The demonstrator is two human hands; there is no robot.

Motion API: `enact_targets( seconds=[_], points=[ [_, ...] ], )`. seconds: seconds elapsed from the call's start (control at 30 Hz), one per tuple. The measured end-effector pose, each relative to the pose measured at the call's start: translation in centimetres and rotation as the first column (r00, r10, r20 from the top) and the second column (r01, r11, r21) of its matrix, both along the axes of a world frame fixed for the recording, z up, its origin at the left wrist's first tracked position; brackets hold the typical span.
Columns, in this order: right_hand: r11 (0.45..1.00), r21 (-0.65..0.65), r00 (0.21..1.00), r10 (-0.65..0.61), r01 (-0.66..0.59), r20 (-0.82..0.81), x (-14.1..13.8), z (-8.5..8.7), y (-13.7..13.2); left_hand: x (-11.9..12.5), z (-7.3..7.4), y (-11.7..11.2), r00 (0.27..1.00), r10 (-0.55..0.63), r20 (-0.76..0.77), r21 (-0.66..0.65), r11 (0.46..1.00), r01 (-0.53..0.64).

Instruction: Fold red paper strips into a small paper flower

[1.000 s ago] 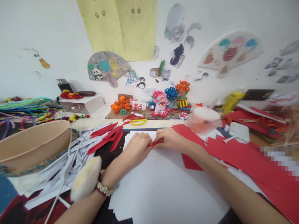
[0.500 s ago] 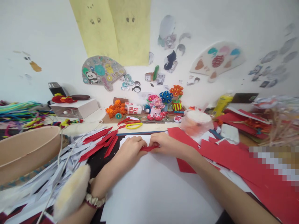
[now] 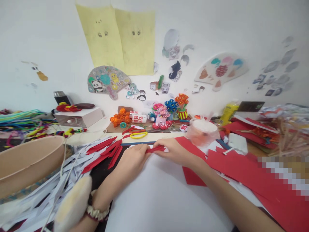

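The left hand (image 3: 136, 159) and right hand (image 3: 171, 150) both grip the red strip (image 3: 155, 149), which spans the gap between their fingertips, above the white sheet (image 3: 169, 196). Keeping both pinches level and equally firm should hold its edges aligned; pulling harder with one hand could skew or crumple it.

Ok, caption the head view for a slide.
Left hand and right hand hold a red strip over white paper, with more red strips at left and craft flowers behind.
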State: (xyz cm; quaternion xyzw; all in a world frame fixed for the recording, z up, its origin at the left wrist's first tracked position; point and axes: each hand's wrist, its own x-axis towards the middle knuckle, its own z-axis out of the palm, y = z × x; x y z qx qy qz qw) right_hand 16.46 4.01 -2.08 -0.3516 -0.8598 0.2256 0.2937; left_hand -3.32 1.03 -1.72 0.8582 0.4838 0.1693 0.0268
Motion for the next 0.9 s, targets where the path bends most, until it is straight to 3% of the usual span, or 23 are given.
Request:
enact_targets(
  seconds=[0.07,0.17,0.27,0.33,0.4,0.53,0.7,0.8,0.9],
  points=[
    [0.998,-0.045,0.989,-0.04,0.034,-0.145,0.0,0.5,-0.1,-0.1,0.4,-0.1,0.985,-0.007,0.17,-0.052,0.999,0.016],
    [0.975,-0.223,0.933,-0.099,0.02,-0.347,-0.3,1.0,-0.3,0.0,0.8,-0.4,0.922,-0.031,0.385,-0.088,0.994,0.07],
    [0.91,-0.408,0.843,-0.164,-0.071,-0.512,-0.9,1.1,-0.6,0.2,0.8,-0.5,0.862,-0.027,0.507,-0.088,0.993,0.083],
    [0.875,-0.462,0.792,-0.179,-0.142,-0.584,-1.3,1.1,-0.8,0.4,0.7,-0.5,0.835,-0.012,0.551,-0.089,0.993,0.073],
    [0.866,-0.472,0.757,-0.192,-0.169,-0.624,-1.5,0.9,-0.9,0.6,0.5,-0.5,0.816,0.003,0.577,-0.091,0.994,0.061],
    [0.893,-0.446,0.713,-0.27,-0.066,-0.647,-1.7,0.6,-0.7,0.8,0.3,-0.4,0.817,0.026,0.575,-0.106,0.993,0.044],
    [0.895,-0.445,0.719,-0.31,0.001,-0.622,-1.5,0.7,-0.6,1.1,0.4,-0.4,0.82,0.021,0.572,-0.195,0.974,0.111],
    [0.896,-0.438,0.725,-0.254,-0.072,-0.64,-1.4,0.9,-0.7,1.2,0.6,-0.6,0.741,0.045,0.67,-0.266,0.947,0.183],
    [0.863,-0.444,0.71,-0.156,-0.239,-0.687,-1.4,0.7,-0.7,1.4,1.0,-1.0,0.587,0.098,0.803,-0.356,0.87,0.341]
  ],
)
